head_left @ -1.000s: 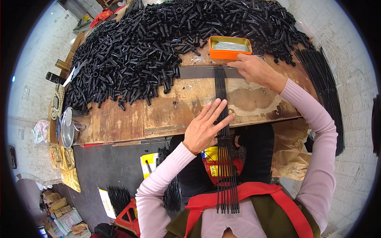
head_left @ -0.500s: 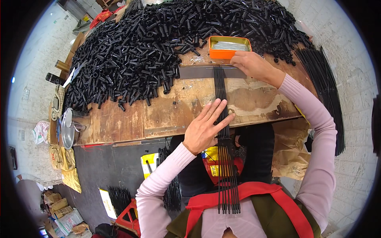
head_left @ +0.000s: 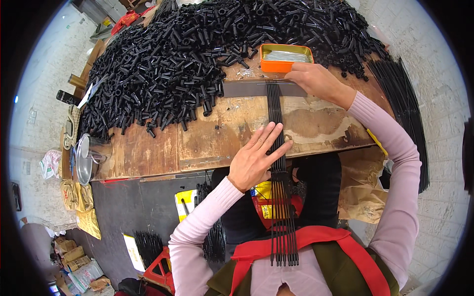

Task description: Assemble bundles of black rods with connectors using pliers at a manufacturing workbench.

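The bundle of thin black rods (head_left: 279, 163) runs straight from 6 o'clock at your chest to 12 o'clock across the wooden bench (head_left: 207, 138); its long axis points away from you, and its far ends lie over a dark metal strip (head_left: 247, 89) that crosses the bench from 9 to 3 o'clock. Your left hand (head_left: 256, 160) lies flat and open on the rods near the bench's front edge, fingers spread and pointing toward 1 o'clock, pressing them down rather than gripping. Your right hand (head_left: 316, 81) is the nearer one to the rod tips: it sits at the far ends, just right of them, fingers curled downward at the strip; whether it pinches anything you cannot tell from here. Directly beyond it at 12 o'clock stands an open orange tin (head_left: 285, 56) of small silvery pieces, touching the edge of a great heap of short black tubes (head_left: 173, 64) that fills the bench from 9 through 12 o'clock. More long black rods (head_left: 405, 108) lie along the bench's right edge at 3 o'clock. Below the bench, the floor holds a metal pot (head_left: 86, 158) at 9 o'clock, sacks, and further rod bundles.
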Demonstrator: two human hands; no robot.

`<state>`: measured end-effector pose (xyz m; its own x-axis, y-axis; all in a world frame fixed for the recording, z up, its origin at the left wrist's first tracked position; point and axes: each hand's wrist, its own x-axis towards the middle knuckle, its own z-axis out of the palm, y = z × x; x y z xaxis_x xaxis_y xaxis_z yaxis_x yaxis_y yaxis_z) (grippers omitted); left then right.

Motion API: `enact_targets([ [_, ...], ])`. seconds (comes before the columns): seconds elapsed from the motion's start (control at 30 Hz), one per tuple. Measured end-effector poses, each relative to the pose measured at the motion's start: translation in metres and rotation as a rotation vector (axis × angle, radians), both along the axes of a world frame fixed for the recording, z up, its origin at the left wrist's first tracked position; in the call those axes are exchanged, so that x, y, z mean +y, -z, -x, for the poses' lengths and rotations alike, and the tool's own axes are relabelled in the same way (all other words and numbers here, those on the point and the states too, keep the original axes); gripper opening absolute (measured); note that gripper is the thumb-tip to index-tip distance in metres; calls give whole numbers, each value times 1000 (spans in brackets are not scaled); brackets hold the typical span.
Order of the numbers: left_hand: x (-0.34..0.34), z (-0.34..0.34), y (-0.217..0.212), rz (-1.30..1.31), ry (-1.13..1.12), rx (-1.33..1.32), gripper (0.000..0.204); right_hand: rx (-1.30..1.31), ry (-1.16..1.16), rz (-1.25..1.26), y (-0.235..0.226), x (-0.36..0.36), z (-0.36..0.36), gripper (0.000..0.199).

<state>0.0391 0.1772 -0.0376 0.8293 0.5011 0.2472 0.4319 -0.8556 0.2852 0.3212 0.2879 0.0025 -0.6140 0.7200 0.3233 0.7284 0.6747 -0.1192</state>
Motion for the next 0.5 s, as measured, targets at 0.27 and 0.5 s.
enact_targets([
  [0.27, 0, 0, -1, -29, -4, 13, 91, -30, -7, -32, 0, -2, 0, 15],
  [0.5, 0, 1, 0, -14, -5, 4, 91, 4, -18, -54, 2, 0, 4, 14],
])
